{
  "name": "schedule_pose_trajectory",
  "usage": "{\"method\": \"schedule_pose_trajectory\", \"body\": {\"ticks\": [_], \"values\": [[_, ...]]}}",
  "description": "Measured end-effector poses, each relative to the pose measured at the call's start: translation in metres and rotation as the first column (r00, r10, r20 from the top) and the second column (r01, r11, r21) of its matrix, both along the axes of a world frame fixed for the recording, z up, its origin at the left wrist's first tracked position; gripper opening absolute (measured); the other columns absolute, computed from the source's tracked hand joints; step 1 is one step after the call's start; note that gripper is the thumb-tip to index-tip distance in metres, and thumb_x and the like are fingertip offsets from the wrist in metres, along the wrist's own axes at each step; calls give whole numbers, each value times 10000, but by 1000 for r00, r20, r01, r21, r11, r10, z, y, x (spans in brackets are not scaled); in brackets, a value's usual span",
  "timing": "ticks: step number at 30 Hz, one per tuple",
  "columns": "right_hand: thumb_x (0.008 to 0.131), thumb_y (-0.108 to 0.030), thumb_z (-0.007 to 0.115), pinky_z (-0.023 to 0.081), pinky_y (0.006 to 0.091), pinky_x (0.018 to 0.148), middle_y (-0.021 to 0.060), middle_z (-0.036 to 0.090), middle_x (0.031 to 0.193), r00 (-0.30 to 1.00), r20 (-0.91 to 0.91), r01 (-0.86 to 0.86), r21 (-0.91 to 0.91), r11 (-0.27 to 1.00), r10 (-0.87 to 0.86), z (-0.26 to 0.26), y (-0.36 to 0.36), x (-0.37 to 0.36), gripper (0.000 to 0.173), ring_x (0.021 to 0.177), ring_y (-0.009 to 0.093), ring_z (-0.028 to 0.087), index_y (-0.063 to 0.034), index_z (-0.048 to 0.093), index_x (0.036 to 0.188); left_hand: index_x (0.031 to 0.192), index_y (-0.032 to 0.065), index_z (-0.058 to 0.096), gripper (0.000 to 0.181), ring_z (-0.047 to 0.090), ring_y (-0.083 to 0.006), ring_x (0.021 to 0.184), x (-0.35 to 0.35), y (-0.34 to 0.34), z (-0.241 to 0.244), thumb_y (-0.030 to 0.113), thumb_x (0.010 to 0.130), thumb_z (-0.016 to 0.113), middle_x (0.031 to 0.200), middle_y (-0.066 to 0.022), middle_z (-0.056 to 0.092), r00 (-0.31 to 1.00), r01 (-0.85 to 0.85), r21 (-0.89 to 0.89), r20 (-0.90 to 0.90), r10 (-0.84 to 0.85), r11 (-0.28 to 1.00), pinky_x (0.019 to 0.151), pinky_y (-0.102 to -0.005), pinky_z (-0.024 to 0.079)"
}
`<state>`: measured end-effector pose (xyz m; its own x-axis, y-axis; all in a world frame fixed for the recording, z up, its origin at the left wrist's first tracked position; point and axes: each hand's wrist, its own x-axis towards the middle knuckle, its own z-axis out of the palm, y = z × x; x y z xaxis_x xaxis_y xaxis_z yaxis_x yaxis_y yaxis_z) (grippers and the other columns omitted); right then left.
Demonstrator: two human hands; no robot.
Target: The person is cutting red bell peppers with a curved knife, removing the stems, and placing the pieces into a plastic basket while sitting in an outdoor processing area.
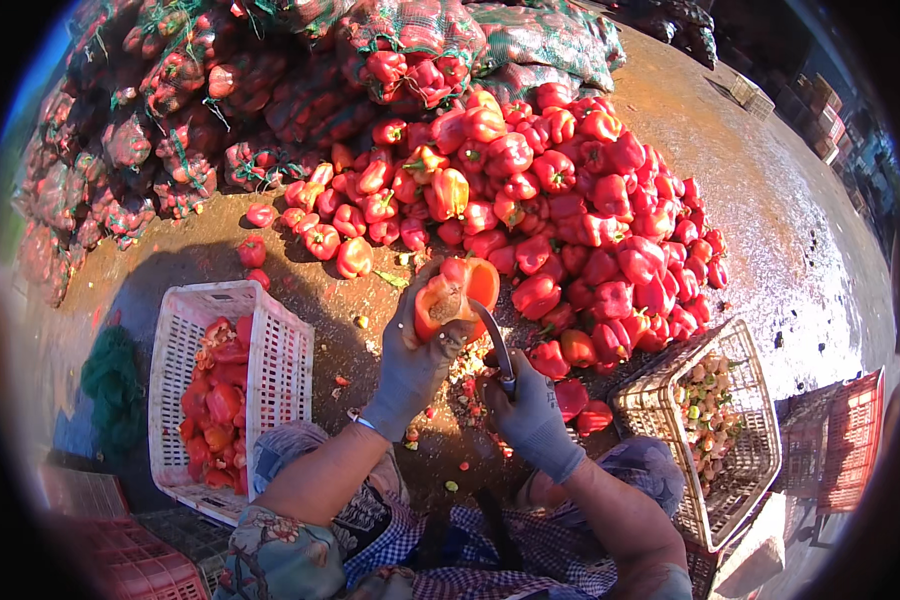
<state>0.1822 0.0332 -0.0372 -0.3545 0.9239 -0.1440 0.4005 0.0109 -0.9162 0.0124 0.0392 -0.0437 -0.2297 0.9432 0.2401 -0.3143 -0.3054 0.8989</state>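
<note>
A red bell pepper (pixel 436 306), cut open so that its hollow inside shows, rests in my gloved left hand (pixel 420 367). My gloved right hand (pixel 529 409) grips a knife with a curved blade (pixel 498 343). The blade's tip reaches to the opened pepper, at its right half; whether it is cutting cannot be made out. Both gloves are grey and stained dark at the fingers. Beyond my hands lies a large heap of whole red bell peppers (pixel 570 217) on the wet ground.
To the left, a white plastic crate (pixel 281 367) holds cut red peppers (pixel 221 405). On the right, a tilted crate (pixel 750 375) contains pepper cores (pixel 705 420). Filled mesh sacks (pixel 180 97) are stacked behind. Red crates (pixel 855 435) and green netting (pixel 112 382) lie at the sides.
</note>
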Motion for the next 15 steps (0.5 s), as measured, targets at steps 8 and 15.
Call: {"method": "schedule_pose_trajectory", "body": {"ticks": [8,15], "values": [[903,-160,620,493,376,609,135,629,742,996,60,-75,36,997,73,-11,-5,-3,242,677,239,654,-16,550,1085,1412,31,428,548,571,-62,990,-1,23,15,183,943,667,1215,-23,565,977,-208,6,52,208,978,870,-208,487],[894,-137,657,519,309,689,101,676,805,992,-82,107,127,986,-98,-13,15,11,265,748,148,649,-4,598,1116,1249,87,557,367,607,-121,1060,-20,31,-8,225,935,687,1179,-3,615,895,-120,-172,408,181,978,952,-309,498]]}}
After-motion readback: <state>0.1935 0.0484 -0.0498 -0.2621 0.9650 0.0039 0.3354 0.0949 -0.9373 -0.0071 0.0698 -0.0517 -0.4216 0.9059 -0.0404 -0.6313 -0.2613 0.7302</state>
